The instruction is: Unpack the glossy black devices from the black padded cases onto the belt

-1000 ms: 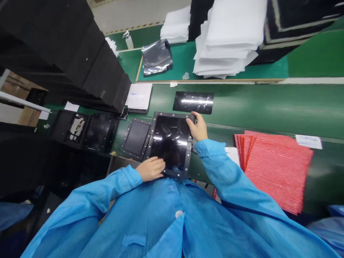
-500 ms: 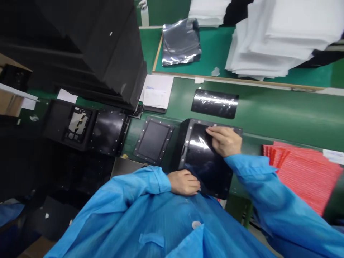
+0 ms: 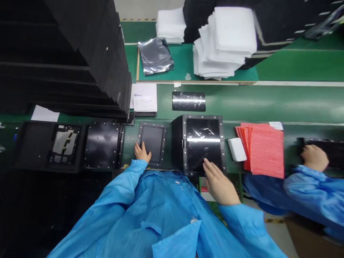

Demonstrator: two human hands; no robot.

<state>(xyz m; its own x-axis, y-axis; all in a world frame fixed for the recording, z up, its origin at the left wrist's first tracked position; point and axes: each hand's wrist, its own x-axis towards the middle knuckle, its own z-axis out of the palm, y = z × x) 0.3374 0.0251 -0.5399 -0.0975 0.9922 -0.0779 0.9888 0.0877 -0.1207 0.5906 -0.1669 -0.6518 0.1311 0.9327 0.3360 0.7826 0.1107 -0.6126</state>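
Observation:
My left hand (image 3: 142,153) rests with spread fingers on the lower left of a flat black framed panel (image 3: 153,141) on the green bench. To its right stands a black box-like stack (image 3: 203,132), topped by a glossy black sheet in a frame with light studs. My right hand (image 3: 220,182) is at the stack's lower edge, fingers stretched out over the glossy sheet, holding nothing. Whether its fingertips touch the surface cannot be told. Behind the stack lies a loose glossy black sheet (image 3: 189,101).
Left are black studded panels (image 3: 102,143), an open tray (image 3: 34,143) and a tall black stack (image 3: 107,57). Right are a white block (image 3: 237,149), red bubble sheets (image 3: 267,150) and another person's hand (image 3: 315,157). White sheets (image 3: 233,32) stand behind.
My left hand has moved from the box-like stack to the flat panel on the left. My right hand has moved down toward the stack's front edge, its fingers straightened. The view has shifted and levelled.

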